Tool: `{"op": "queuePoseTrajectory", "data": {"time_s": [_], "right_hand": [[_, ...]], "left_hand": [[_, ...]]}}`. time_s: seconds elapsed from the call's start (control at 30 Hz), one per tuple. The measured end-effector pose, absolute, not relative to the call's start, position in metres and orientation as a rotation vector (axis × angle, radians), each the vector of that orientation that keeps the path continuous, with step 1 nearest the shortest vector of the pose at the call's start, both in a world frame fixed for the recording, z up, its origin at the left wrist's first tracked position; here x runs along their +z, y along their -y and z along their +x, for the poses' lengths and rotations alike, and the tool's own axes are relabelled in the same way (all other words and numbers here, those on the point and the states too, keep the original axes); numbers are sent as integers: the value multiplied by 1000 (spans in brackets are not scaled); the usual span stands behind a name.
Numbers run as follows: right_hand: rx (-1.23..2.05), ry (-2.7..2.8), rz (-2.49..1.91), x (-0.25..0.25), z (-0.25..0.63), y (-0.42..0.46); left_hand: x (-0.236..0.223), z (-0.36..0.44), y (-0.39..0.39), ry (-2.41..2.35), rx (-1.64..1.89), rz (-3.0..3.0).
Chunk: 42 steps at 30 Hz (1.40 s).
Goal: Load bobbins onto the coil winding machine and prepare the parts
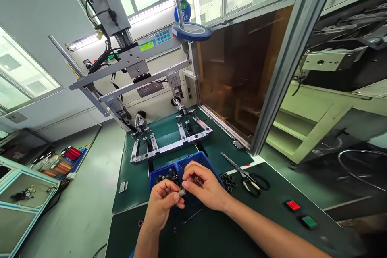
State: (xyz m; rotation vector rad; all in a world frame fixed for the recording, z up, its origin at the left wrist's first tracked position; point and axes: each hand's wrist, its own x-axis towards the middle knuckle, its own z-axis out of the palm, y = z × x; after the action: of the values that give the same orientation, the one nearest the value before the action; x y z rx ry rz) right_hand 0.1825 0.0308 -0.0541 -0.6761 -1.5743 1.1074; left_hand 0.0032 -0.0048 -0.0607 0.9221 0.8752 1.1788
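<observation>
My left hand pinches a small pale grey cylindrical piece between thumb and fingers. Close against its other end is my right hand, with thumb and fingers pressed together; whatever they grip is too small to make out. Both hands are over two blue bins. The left bin contains small black parts. Inside the right bin, partly behind my right hand, lie copper-coloured parts. A thin dark tool rests on the green mat below my hands.
Scissors and several black toothed cores lie to the right. Nearer the right edge are a red button and a green button. A metal fixture frame stands behind the bins. One copper-wound core sits at left.
</observation>
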Motion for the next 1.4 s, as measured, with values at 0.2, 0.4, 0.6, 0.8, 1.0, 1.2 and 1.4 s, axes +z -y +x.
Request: {"op": "queuePoseTrajectory", "data": {"time_s": [0.2, 0.4, 0.6, 0.8, 1.0, 1.2, 1.4], "right_hand": [[960, 1729, -669, -51, 186, -28], [814, 1705, -774, -53, 186, -27], [906, 1784, -789, -55, 184, -24], [876, 1754, -849, -59, 181, -26], [922, 1743, -864, -60, 182, -25], [1011, 1729, -852, -59, 181, -23], [928, 1663, -886, -61, 185, -31]], "left_hand": [[-54, 0, 2, -895, 1180, 948], [-55, -6, 1, -920, 1183, 970], [-59, -7, 2, -898, 1162, 1049], [-59, -7, 3, -933, 1180, 1035], [-59, -8, 4, -919, 1207, 1054], [-57, -5, 4, -951, 1161, 1102], [-49, -12, 1, -1023, 1258, 1073]]}}
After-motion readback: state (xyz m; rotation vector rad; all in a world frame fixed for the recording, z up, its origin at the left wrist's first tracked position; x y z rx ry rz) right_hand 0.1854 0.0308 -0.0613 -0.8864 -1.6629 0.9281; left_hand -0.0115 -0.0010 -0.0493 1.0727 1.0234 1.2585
